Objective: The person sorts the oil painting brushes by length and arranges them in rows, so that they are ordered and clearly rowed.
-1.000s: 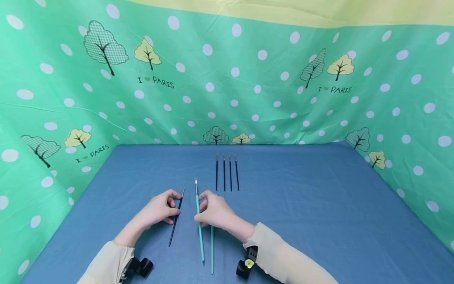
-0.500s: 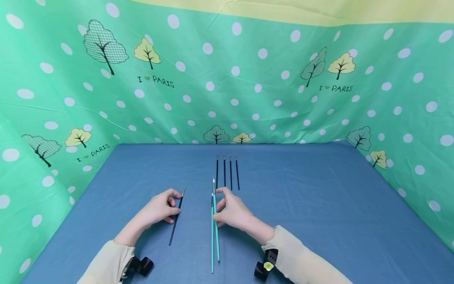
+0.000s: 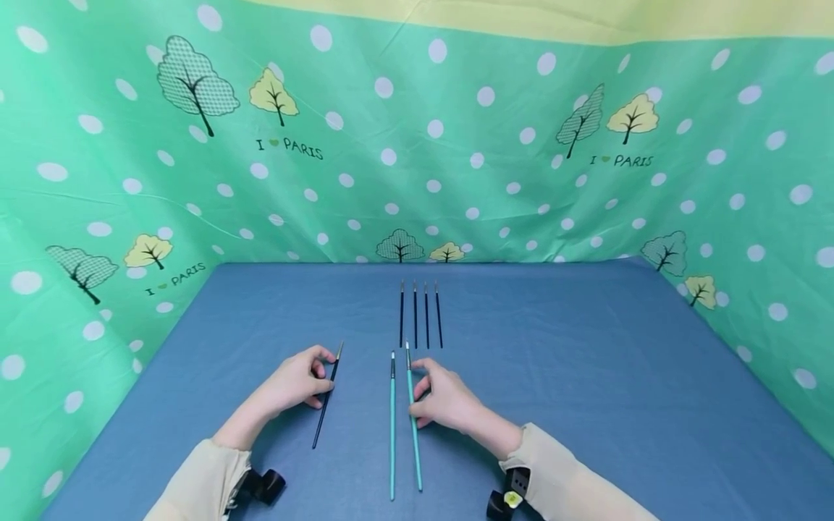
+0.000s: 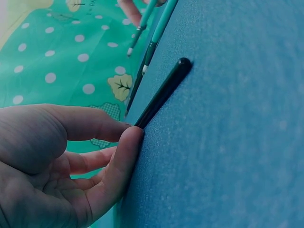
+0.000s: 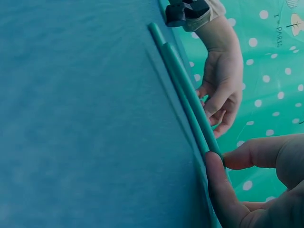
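My left hand [image 3: 298, 380] pinches a black-handled paintbrush [image 3: 326, 405] between thumb and fingers, its bristles pointing away from me. In the left wrist view the brush's rounded black end [image 4: 183, 64] lies close against the blue cloth. To the right, my right hand [image 3: 446, 396] pinches a turquoise paintbrush [image 3: 414, 434] with a pale tip. Just left of that brush lies a second turquoise paintbrush [image 3: 392, 434], roughly parallel and apart from it in the head view. Both turquoise handles overlap in the right wrist view, the held one [image 5: 190, 95] nearer the camera.
Several thin dark paintbrushes [image 3: 415, 318] lie in a row farther back, bristles away from me. Blue cloth [image 3: 554, 362] covers the table. A green dotted curtain [image 3: 456, 145] rises behind and at both sides. Each wrist wears a small black camera [image 3: 267, 486].
My right hand has carried its turquoise paintbrush rightward, across the other turquoise one, to its right side, and slightly toward me. The left hand keeps its hold on the black-handled paintbrush.
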A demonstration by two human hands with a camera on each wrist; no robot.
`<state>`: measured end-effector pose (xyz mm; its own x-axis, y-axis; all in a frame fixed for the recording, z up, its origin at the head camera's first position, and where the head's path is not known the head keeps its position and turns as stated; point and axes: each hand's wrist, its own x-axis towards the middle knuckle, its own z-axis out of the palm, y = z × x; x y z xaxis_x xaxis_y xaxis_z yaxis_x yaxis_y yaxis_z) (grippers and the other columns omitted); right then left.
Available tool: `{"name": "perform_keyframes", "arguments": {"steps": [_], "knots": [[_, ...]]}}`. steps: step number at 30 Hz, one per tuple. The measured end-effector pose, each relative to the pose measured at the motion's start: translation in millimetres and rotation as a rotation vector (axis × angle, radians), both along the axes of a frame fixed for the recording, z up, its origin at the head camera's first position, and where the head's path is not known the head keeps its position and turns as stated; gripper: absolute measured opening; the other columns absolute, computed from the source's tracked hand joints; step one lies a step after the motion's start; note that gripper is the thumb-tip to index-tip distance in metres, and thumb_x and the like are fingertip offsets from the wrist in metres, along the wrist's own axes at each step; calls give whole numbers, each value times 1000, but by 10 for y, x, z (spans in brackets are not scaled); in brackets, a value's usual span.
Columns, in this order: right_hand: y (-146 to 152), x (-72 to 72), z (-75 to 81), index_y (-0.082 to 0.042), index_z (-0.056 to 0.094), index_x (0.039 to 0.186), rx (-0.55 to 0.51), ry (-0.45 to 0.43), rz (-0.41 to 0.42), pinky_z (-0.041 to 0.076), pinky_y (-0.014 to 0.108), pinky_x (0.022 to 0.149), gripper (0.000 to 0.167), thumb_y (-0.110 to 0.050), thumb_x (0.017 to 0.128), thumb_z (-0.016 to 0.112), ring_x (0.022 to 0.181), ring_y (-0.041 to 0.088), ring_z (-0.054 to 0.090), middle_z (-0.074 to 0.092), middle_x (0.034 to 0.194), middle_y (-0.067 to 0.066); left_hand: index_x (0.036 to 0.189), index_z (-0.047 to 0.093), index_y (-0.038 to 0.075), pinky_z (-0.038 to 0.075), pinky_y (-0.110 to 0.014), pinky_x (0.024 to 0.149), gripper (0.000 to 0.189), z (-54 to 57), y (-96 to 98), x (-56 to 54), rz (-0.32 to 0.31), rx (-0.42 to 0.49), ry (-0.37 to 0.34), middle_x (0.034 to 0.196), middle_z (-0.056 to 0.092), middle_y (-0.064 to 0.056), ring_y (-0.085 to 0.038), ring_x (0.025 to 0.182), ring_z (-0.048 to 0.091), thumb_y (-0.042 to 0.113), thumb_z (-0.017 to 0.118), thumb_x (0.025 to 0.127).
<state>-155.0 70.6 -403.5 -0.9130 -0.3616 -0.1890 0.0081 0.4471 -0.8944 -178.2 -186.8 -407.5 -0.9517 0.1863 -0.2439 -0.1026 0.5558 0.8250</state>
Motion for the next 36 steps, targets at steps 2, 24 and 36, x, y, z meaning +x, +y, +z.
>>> {"name": "perform_keyframes", "arguments": {"steps": [2, 24, 36], "knots": [[8, 10, -21, 0, 37, 133, 5, 1, -4, 56, 27, 50, 67, 6, 72, 66, 54, 18, 60, 53, 85, 10, 115, 49, 1, 55, -31, 49, 37, 5, 9, -2, -3, 0, 3, 81, 43, -10, -18, 50, 55, 0, 62, 80], [-15, 26, -59, 2, 39, 130, 114, 67, -4, 54, 22, 47, 65, 4, 70, 63, 51, 13, 60, 53, 83, 5, 113, 49, 2, 52, -25, 43, 42, 66, 145, -3, -15, -258, 56, 85, 47, -12, -15, 49, 55, 4, 68, 77], [-22, 48, -47, 3, 40, 130, 106, 58, -13, 53, 23, 48, 62, -2, 74, 66, 52, 14, 60, 52, 81, 6, 113, 44, 2, 49, -30, 44, 38, 183, 170, -101, -135, -355, -11, 73, 51, -9, -20, 47, 53, 2, 62, 80]]}}
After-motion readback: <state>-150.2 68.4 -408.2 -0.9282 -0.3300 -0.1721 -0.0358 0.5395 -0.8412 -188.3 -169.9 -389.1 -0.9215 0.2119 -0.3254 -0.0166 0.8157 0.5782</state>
